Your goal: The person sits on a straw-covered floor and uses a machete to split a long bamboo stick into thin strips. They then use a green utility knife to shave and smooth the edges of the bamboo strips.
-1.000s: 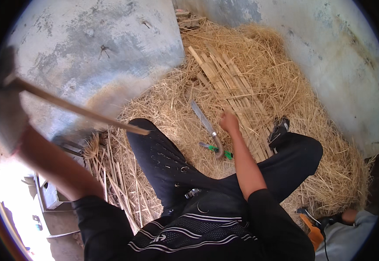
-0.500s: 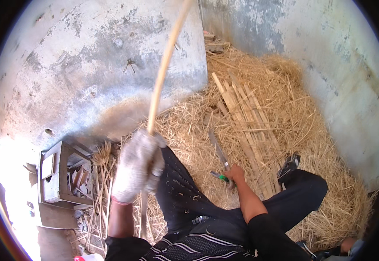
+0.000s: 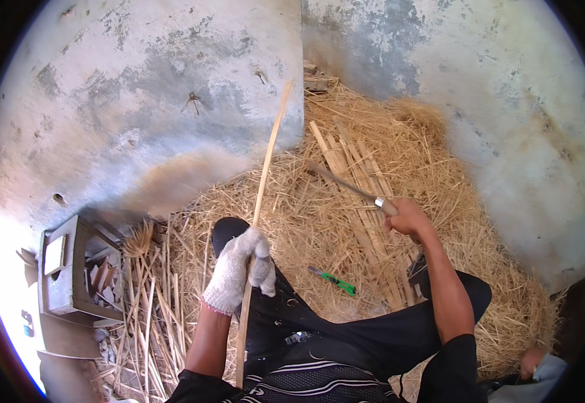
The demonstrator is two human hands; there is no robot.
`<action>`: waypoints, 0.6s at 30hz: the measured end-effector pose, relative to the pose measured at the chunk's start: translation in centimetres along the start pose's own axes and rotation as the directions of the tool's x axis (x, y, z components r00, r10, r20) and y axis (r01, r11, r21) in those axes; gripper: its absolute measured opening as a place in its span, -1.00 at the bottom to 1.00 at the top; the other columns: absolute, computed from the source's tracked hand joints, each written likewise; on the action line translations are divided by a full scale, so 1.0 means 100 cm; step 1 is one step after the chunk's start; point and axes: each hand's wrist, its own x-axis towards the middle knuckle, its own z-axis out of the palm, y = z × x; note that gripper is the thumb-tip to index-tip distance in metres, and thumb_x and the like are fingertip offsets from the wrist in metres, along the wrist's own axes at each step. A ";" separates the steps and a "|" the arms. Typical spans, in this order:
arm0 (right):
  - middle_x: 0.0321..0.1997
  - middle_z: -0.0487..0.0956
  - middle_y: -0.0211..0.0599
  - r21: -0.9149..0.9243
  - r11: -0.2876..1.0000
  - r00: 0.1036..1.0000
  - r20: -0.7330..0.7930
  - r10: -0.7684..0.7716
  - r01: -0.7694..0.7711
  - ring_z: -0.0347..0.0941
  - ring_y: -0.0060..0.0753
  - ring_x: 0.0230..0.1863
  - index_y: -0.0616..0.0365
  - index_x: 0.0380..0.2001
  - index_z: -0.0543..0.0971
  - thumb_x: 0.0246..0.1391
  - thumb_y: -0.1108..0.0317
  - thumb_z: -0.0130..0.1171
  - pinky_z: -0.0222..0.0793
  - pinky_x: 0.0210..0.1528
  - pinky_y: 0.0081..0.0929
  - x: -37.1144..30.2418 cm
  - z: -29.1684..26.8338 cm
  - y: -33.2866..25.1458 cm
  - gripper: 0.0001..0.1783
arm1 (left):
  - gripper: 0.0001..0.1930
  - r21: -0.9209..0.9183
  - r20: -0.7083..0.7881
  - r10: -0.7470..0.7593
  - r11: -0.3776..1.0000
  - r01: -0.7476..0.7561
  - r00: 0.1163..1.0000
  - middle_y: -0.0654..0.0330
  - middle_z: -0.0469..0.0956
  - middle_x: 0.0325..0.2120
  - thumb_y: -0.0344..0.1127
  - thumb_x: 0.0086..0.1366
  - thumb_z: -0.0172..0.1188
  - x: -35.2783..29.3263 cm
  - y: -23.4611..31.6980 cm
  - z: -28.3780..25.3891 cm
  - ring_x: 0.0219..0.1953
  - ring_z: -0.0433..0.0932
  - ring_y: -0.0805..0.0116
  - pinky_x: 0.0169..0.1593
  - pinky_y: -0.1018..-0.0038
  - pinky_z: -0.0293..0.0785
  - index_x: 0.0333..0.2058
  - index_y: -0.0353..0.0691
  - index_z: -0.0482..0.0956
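My left hand [image 3: 240, 269], in a pale knitted glove, is closed round a long, thin bamboo strip [image 3: 271, 151] that runs upright past my knee and down beside my lap. My bare right hand [image 3: 406, 219] grips the wooden handle of a long-bladed knife [image 3: 350, 187]. Its blade points left and away from me, above several flat bamboo slats [image 3: 363, 161]. A green-handled utility knife [image 3: 338, 283] lies on the straw between my legs, touched by neither hand.
Straw and shavings [image 3: 433, 168] cover the floor up to the worn plaster walls [image 3: 138, 87]. A small wooden stool-like frame [image 3: 70, 295] holding broken pieces stands at the left, beside a heap of thin sticks [image 3: 151, 336]. Another person's hand [image 3: 531, 363] shows at the lower right.
My right hand has lifted the long knife off the straw and moved right and away. The bamboo strip in my left hand has slid down, its top now lower.
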 end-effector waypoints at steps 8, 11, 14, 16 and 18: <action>-0.67 0.49 -0.33 0.200 0.864 0.859 -0.343 -0.379 0.462 0.49 -0.57 -0.71 0.23 -0.38 0.50 0.11 0.20 0.31 0.37 -0.63 -0.53 -0.075 -0.006 -0.069 -0.69 | -0.46 -0.285 0.294 -0.019 0.953 0.106 0.956 0.33 0.11 -0.94 0.09 0.50 -0.21 -0.016 -0.006 0.033 -0.96 0.05 0.45 -0.90 0.52 0.03 -0.62 -0.09 0.29; -0.67 0.45 -0.38 0.196 0.863 0.856 -0.346 -0.384 0.466 0.39 -0.63 -0.71 0.26 -0.31 0.52 0.14 0.20 0.28 0.28 -0.62 -0.56 -0.079 0.013 -0.085 -0.69 | -0.55 -0.377 0.291 0.046 0.924 0.070 0.956 0.32 0.18 -0.91 0.05 0.51 -0.18 -0.022 0.000 0.026 -0.96 0.09 0.50 -0.91 0.54 0.07 -0.48 -0.13 0.37; -0.74 0.32 -0.49 0.299 0.929 0.938 -0.326 -0.116 0.219 0.18 -0.67 -0.71 0.26 -0.31 0.53 0.19 0.17 0.23 0.12 -0.61 -0.57 -0.086 0.016 -0.089 -0.69 | -0.65 -0.353 0.191 0.094 0.935 -0.021 0.977 0.32 0.30 -0.82 -0.02 0.51 -0.15 -0.025 0.008 0.019 -0.96 0.13 0.57 -0.91 0.58 0.13 -0.26 -0.17 0.43; -0.70 0.40 -0.36 0.344 0.902 0.898 -0.430 -0.096 0.261 0.27 -0.57 -0.69 0.26 -0.36 0.53 0.16 0.19 0.24 0.20 -0.59 -0.49 -0.092 0.010 -0.081 -0.70 | -0.65 -0.349 0.135 0.072 0.937 -0.020 0.988 0.33 0.30 -0.81 -0.03 0.51 -0.16 -0.026 0.011 0.015 -0.96 0.14 0.56 -0.91 0.58 0.13 -0.26 -0.17 0.44; -0.72 0.41 -0.31 0.326 0.875 0.855 -0.491 -0.168 0.359 0.30 -0.51 -0.71 0.24 -0.41 0.53 0.15 0.23 0.25 0.22 -0.61 -0.45 -0.101 0.005 -0.076 -0.73 | -0.66 -0.386 0.159 0.051 0.923 0.014 0.986 0.35 0.27 -0.83 -0.05 0.52 -0.17 -0.023 0.007 0.011 -0.96 0.12 0.55 -0.91 0.57 0.12 -0.28 -0.15 0.43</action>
